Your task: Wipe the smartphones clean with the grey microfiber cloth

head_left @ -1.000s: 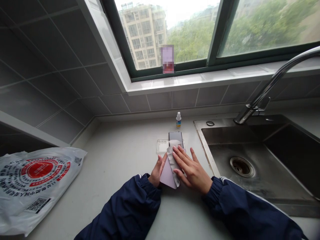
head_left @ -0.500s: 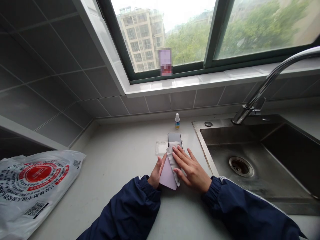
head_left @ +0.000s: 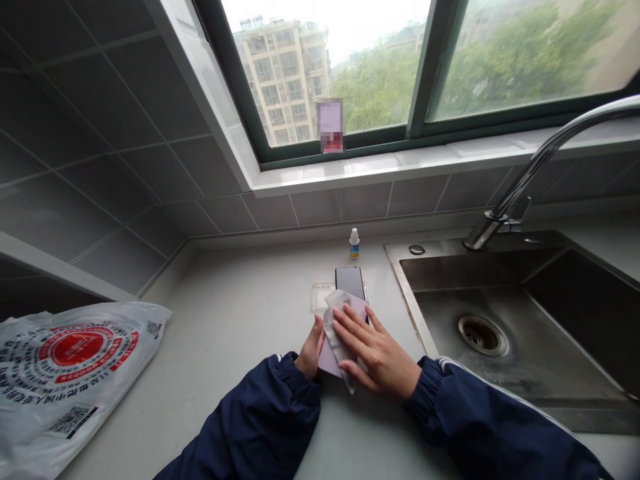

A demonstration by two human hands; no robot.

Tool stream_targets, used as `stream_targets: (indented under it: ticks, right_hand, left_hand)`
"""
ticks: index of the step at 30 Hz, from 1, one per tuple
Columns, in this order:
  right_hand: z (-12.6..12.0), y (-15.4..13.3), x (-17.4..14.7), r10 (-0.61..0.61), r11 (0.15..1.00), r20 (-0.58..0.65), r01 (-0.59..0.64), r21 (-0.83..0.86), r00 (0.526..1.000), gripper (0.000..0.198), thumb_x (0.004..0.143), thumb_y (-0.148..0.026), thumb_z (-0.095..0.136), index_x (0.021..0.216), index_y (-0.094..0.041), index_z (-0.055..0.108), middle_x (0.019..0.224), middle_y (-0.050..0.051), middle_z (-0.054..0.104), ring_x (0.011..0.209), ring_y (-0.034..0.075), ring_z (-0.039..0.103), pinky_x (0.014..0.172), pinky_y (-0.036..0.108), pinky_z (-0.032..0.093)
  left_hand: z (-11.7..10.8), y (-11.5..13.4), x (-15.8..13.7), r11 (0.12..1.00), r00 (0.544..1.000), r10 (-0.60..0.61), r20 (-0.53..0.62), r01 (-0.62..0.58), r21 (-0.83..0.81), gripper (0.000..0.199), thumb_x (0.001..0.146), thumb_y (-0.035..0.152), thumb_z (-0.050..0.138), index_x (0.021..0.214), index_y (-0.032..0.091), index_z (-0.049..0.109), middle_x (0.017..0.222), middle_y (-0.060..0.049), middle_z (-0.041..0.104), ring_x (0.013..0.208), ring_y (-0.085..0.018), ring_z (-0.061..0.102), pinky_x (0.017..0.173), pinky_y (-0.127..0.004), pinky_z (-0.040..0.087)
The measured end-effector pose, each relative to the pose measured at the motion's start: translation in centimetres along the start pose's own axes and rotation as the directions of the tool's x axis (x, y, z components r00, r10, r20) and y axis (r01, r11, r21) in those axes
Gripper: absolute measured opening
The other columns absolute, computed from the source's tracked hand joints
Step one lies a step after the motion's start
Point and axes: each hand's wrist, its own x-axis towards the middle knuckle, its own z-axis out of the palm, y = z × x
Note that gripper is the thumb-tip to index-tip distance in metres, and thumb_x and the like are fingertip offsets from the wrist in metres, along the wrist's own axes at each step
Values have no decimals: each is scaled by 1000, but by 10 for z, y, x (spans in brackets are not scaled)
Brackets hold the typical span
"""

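Note:
A thin lilac slab the size of a phone (head_left: 329, 361) is held tilted in my left hand (head_left: 311, 348), whose thumb lies along its left edge. Over its face lies a crumpled white tissue (head_left: 333, 328). My right hand (head_left: 373, 350) presses the tissue down with its fingers nearly straight. Just beyond, a dark-screened phone (head_left: 350, 280) rests on the counter, its lower part hidden by the slab and my hand. Beside it is a clear phone case (head_left: 320, 298). A small white-capped bottle (head_left: 355, 245) stands upright behind the phone.
On the right is a steel sink (head_left: 407, 283) with a chrome faucet (head_left: 535, 160). A white plastic bag with red print (head_left: 80, 367) lies on the left of the pale counter (head_left: 235, 313). Behind are a tiled wall and a window sill (head_left: 360, 172).
My right hand has slid the tissue to the left and slightly down across the lilac slab, baring its upper right corner. My left hand has hardly moved.

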Motion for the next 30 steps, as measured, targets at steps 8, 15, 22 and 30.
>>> stream_targets:
  ticks: [8,15,22,30]
  right_hand:
    - [1,6,0,72,997,-34,-73,-22,997,59,100,-32,45,153,-13,27,158,14,27,148,30,20,119,60,11]
    - [0,-4,0,-35,999,23,35,28,999,65,98,-39,48,152,-10,29,158,15,25,148,32,17,118,60,16]
    - [-1,3,1,90,996,-34,-91,-10,995,60,99,-32,46,153,-12,28,158,15,26,148,31,18,118,59,17]
    - [1,-12,-1,-70,997,54,69,31,996,66,98,-41,46,153,-9,27,158,14,25,149,31,14,120,58,7]
  left_hand:
    - [13,3,1,999,999,36,18,-36,33,61,89,60,49,136,22,54,151,-9,45,146,-27,27,121,-41,17]
    - [-1,1,0,999,999,-34,6,34,-14,58,91,58,48,127,16,62,141,-11,56,146,-26,27,122,-40,14]
    - [10,2,2,999,999,34,28,-35,23,58,89,59,50,135,23,55,148,-10,49,146,-27,26,121,-45,15]
    - [-4,-2,-4,998,997,-70,-29,70,-5,60,96,58,30,124,19,66,136,-6,60,147,-25,21,121,-38,17]
